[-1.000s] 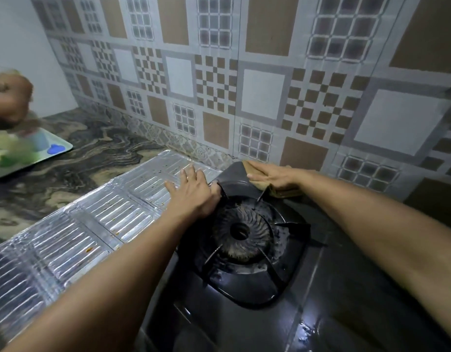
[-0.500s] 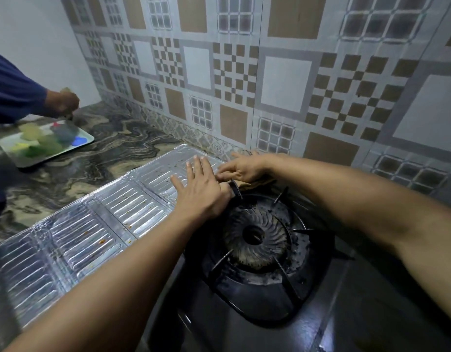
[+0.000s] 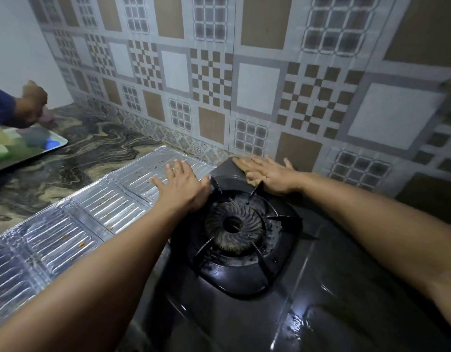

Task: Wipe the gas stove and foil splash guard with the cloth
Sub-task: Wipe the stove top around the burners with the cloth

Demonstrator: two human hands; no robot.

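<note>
The dark gas stove [image 3: 321,288] fills the lower right, with its burner and black pan support [image 3: 233,226] in the middle. A silver ribbed foil splash guard [image 3: 74,224] lies flat on the counter to its left, dotted with orange specks. My left hand [image 3: 180,185] rests flat with fingers spread where the foil meets the stove's left rim. My right hand [image 3: 270,174] presses flat on a tan cloth [image 3: 238,162] at the stove's back left corner, by the wall. Most of the cloth is hidden under my palm.
A patterned tiled wall [image 3: 257,87] rises directly behind the stove. A marbled counter [image 3: 87,153] extends left, bearing a tray [image 3: 58,146] with green and blue items. Another person's hand [image 3: 34,102] and blue sleeve work above that tray. The stove top is wet at the front right [image 3: 295,323].
My right hand slid the cloth left along the stove's back edge to the corner, then slightly back right. My left hand stayed put. The other person's hand moved above the tray.
</note>
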